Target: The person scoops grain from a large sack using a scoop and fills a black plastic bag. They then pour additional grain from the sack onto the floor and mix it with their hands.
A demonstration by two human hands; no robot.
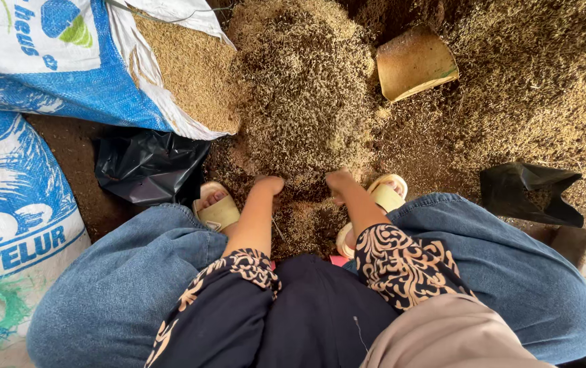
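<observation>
I squat over a heap of brown husks spread on the ground. My left hand and my right hand both reach down between my knees into the near edge of the heap, fingers curled under and partly hidden in the husks. Whether either hand holds husks cannot be made out. My feet are in pale yellow sandals, one sandal left of the hands and the other sandal to the right. A yellowish scoop lies on the husks beyond my right hand.
An open blue-and-white woven sack filled with husks lies at the upper left, another sack at the left edge. A black plastic bag sits by my left foot. A second black bag stands open at the right.
</observation>
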